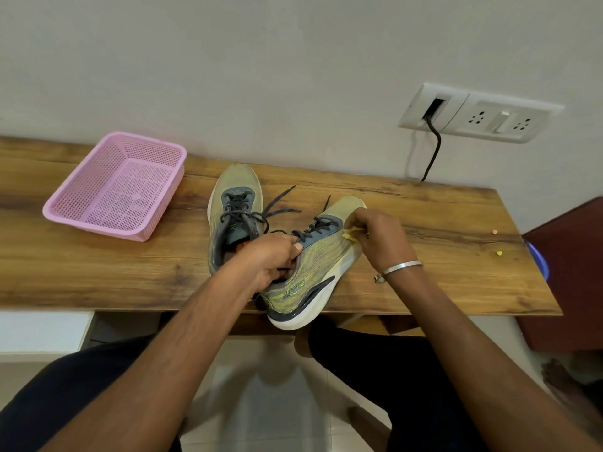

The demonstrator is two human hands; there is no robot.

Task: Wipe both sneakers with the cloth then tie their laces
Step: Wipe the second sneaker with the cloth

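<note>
Yellow cloth (350, 232) on tilted sneaker (313, 262).
Right hand (380, 238) pinches cloth at its side; left hand (270, 261) grips collar.

Soft even indoor light, wide-angle bending at edges.

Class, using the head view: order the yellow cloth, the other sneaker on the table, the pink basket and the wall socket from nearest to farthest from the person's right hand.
From the right hand:
1. Yellow cloth, gripped in that hand.
2. Other sneaker, to its left.
3. Wall socket, up on the wall behind.
4. Pink basket, far left of the table.
</note>
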